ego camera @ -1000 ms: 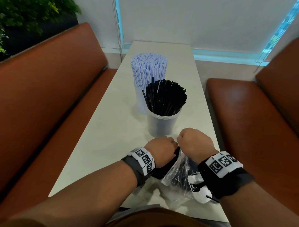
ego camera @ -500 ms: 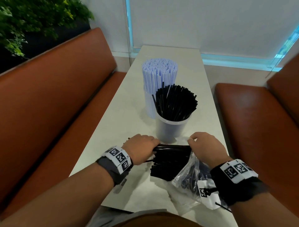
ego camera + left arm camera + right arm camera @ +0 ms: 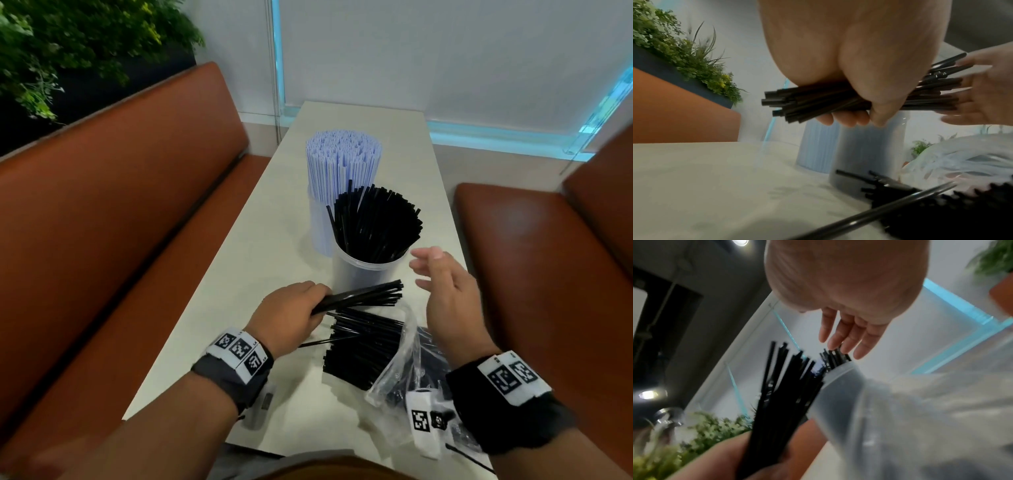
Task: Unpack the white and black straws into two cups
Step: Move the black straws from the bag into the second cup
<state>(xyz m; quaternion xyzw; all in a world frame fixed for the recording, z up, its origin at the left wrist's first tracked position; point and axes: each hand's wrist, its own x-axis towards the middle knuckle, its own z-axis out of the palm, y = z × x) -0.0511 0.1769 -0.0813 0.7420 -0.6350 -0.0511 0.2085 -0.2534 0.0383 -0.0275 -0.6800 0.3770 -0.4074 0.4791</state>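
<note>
My left hand (image 3: 291, 315) (image 3: 859, 97) grips a bundle of black straws (image 3: 363, 296) (image 3: 818, 100) (image 3: 781, 386), held level just above the table in front of the clear cup of black straws (image 3: 366, 270) (image 3: 838, 394). My right hand (image 3: 445, 291) (image 3: 844, 331) is open, its fingers straight beside the free ends of the bundle and holding nothing. More black straws (image 3: 363, 346) lie half out of a clear plastic bag (image 3: 407, 363) on the table. Behind stands a cup packed with white straws (image 3: 342, 164).
The pale table (image 3: 212, 342) is long and narrow, with brown bench seats on the left (image 3: 120, 212) and right (image 3: 548, 267). One loose black straw (image 3: 325, 341) lies by my left wrist. Green plants (image 3: 68, 41) sit behind the left bench.
My left hand has lifted a bundle of black straws out of the pile. My right hand has let go of the bag and risen, open, towards the bundle's ends.
</note>
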